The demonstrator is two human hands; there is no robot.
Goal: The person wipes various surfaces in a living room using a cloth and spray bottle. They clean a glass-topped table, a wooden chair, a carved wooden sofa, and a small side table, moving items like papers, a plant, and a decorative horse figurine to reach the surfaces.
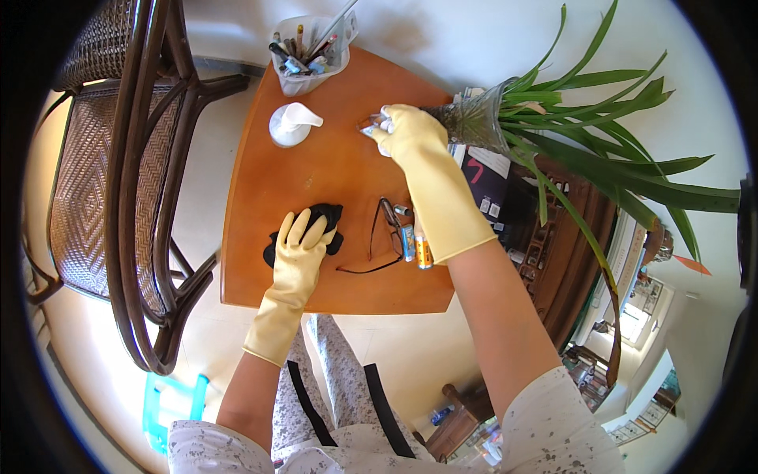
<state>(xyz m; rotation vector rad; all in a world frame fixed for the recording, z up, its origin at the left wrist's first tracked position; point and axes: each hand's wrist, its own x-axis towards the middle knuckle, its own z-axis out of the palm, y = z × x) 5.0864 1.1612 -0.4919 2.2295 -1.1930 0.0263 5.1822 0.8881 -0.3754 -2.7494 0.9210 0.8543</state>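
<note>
Both of my hands wear pale yellow rubber gloves. My left hand presses on a crumpled black cloth on the wooden tabletop, fingers bent over it. At the far right side of the table, my right hand grips a small clear and white object; the glove hides most of it. Beside that hand lies a glass vase with long-leaved green stems. Folded-open eyeglasses rest between my hands, near a blue packet and an orange-and-white tube. A white pump bottle stands further back.
A clear plastic bin of pens and markers stands at the back corner. Left of the table is a woven rattan chair. Dark books or boxes and a brown wooden cabinet border the right side. A turquoise stool stands behind.
</note>
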